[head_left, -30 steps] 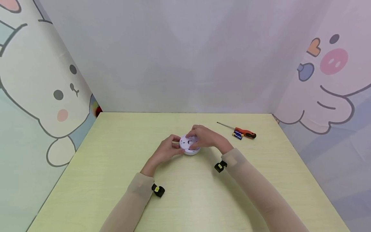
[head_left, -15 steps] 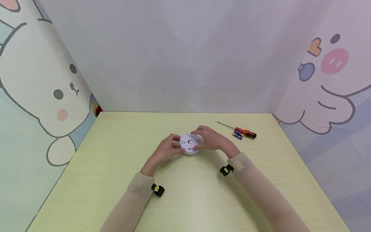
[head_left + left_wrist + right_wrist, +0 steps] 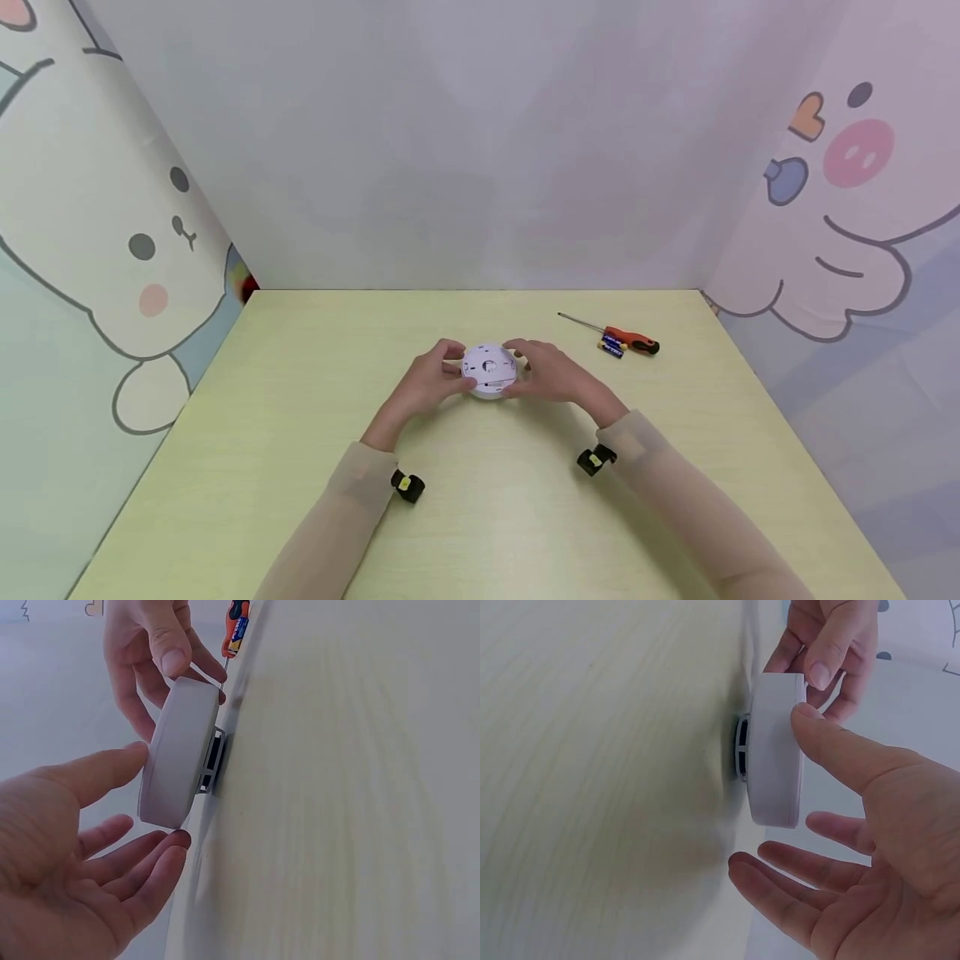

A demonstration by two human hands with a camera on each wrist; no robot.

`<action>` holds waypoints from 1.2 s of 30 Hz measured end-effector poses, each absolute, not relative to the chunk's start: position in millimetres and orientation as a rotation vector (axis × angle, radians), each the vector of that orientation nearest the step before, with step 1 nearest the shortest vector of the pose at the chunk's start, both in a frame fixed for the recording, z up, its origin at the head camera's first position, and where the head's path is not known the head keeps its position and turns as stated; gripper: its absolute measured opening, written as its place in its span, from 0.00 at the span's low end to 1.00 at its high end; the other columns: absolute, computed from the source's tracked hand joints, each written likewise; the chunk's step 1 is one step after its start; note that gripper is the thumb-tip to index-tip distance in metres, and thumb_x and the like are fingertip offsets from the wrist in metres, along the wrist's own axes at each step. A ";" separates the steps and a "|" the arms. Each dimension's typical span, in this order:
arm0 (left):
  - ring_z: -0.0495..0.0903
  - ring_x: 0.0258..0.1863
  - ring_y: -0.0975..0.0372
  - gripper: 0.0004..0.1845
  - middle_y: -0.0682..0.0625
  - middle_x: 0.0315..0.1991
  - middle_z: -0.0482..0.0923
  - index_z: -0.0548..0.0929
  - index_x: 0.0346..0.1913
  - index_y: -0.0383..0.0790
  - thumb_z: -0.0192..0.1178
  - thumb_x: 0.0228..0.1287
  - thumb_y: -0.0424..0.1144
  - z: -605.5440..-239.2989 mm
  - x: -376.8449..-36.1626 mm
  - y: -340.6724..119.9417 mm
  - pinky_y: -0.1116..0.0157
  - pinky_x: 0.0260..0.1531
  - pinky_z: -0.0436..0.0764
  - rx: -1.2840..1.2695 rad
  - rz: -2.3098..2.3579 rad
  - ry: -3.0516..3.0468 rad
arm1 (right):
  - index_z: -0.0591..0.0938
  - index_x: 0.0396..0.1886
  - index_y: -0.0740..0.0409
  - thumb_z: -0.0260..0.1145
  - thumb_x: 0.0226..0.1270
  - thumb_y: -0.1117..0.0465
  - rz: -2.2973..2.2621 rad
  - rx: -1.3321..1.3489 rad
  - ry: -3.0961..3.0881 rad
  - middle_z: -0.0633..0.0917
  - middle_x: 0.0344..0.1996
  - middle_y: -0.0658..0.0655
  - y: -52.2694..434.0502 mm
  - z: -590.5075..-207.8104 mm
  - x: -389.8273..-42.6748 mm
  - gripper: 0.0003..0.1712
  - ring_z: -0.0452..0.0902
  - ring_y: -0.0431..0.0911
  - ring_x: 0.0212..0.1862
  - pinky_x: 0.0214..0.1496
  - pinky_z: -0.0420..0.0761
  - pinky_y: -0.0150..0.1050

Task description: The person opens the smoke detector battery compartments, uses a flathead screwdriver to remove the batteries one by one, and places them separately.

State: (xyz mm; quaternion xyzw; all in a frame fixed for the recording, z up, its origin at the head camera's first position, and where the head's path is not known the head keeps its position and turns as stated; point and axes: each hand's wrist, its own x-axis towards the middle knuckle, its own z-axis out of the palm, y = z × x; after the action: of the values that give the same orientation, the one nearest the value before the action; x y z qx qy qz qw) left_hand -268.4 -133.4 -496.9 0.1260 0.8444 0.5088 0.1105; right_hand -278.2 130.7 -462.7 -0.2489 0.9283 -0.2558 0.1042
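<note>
— Your right hand (image 3: 551, 377) has slid off the top of the white round device (image 3: 489, 371) and come round to its right side since a second ago; the wrist has dropped nearer to you.

— And the grip?

— Your right thumb touches the rim, the other fingers lie loosely spread beside it. Your left hand (image 3: 425, 383) cups the left side, thumb on the rim, fingers relaxed. Neither is curled tight around it.

— Where does it sit?

— Mid-table (image 3: 300, 433), its vented part facing down. Far right of your hands lie the screwdriver (image 3: 626, 338) and batteries (image 3: 612, 347), touching each other, well apart from the device.
</note>
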 end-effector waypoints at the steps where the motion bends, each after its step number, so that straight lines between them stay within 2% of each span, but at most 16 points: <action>1: 0.84 0.61 0.53 0.32 0.44 0.68 0.78 0.73 0.70 0.41 0.75 0.69 0.41 -497.2 -268.9 -133.0 0.54 0.61 0.84 0.378 1.493 2.487 | 0.72 0.77 0.57 0.82 0.63 0.47 -0.762 -0.738 2.735 0.82 0.66 0.63 130.6 -464.0 -277.9 0.47 0.80 0.57 0.63 0.65 0.81 0.55; 6: 0.85 0.59 0.55 0.29 0.45 0.65 0.80 0.75 0.68 0.41 0.75 0.68 0.39 -498.3 -270.8 -131.3 0.57 0.59 0.85 0.413 1.474 2.525 | 0.73 0.76 0.60 0.81 0.65 0.49 -0.807 -0.772 2.725 0.84 0.62 0.61 131.0 -468.7 -277.5 0.45 0.82 0.53 0.56 0.59 0.83 0.50; 14: 0.86 0.58 0.54 0.27 0.44 0.63 0.83 0.78 0.67 0.40 0.75 0.68 0.39 -493.7 -268.9 -130.3 0.57 0.59 0.85 0.444 1.385 2.596 | 0.74 0.75 0.61 0.81 0.66 0.49 -0.789 -0.790 2.739 0.84 0.62 0.58 129.9 -474.8 -280.0 0.44 0.82 0.49 0.56 0.56 0.84 0.45; 19: 0.87 0.57 0.55 0.26 0.45 0.62 0.84 0.80 0.66 0.39 0.74 0.69 0.41 -489.5 -267.2 -129.8 0.58 0.57 0.86 0.468 1.299 2.655 | 0.75 0.74 0.62 0.81 0.65 0.50 -0.779 -0.793 2.748 0.84 0.61 0.58 129.2 -474.8 -280.4 0.43 0.83 0.49 0.55 0.56 0.84 0.45; 29: 0.87 0.52 0.58 0.25 0.47 0.53 0.89 0.84 0.64 0.39 0.75 0.68 0.42 -487.2 -267.4 -128.8 0.59 0.56 0.86 0.473 1.197 2.746 | 0.76 0.71 0.63 0.80 0.67 0.52 -0.787 -0.801 2.739 0.85 0.61 0.60 129.2 -472.3 -280.8 0.39 0.84 0.51 0.56 0.58 0.85 0.47; 36: 0.87 0.52 0.59 0.25 0.48 0.52 0.89 0.85 0.64 0.40 0.75 0.67 0.43 -488.1 -270.4 -128.8 0.60 0.55 0.86 0.481 1.174 2.756 | 0.76 0.70 0.62 0.79 0.67 0.53 -0.804 -0.799 2.726 0.85 0.60 0.61 130.3 -475.2 -283.0 0.37 0.84 0.52 0.57 0.60 0.84 0.49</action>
State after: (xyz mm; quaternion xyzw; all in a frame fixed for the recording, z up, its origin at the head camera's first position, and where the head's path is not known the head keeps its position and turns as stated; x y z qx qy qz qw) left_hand -270.4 -128.8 -488.1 0.1584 0.9071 0.3863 0.0540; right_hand -283.0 130.3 -475.2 -0.2695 0.9192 -0.2712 0.0945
